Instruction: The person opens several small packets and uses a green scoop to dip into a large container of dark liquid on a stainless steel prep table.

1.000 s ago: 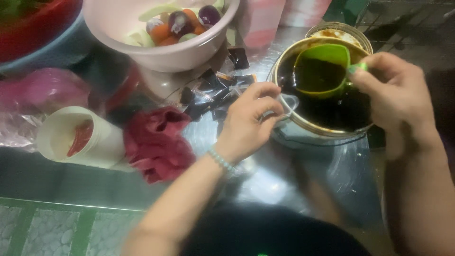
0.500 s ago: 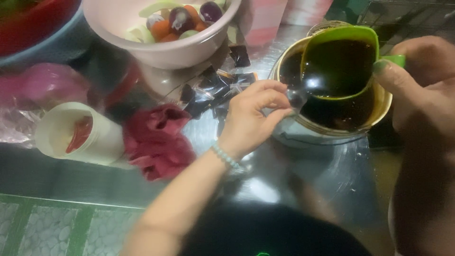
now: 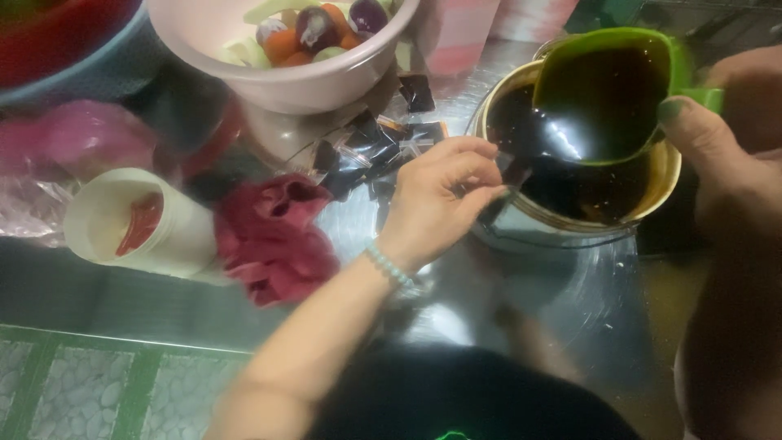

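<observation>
My right hand (image 3: 721,147) grips the handle of a green scoop cup (image 3: 607,90) full of dark brown liquid, tilted over a metal pot (image 3: 570,216) of the same liquid. Its spout points down toward my left hand (image 3: 444,200), which pinches a small clear plastic bag (image 3: 509,175) at the pot's near rim. The bag is mostly hidden by my fingers.
Small filled dark sachets (image 3: 371,151) lie on the steel counter (image 3: 521,326) behind my left hand. A pink bowl of cut fruit (image 3: 297,49) stands at the back. A red cloth (image 3: 273,232) and a cream cup (image 3: 134,224) lie at left, beside pink plastic bags (image 3: 57,159).
The green scoop rose out of the pot full of liquid and tilted toward my left hand. My left hand stayed at the pot's rim, fingers pinching the bag.
</observation>
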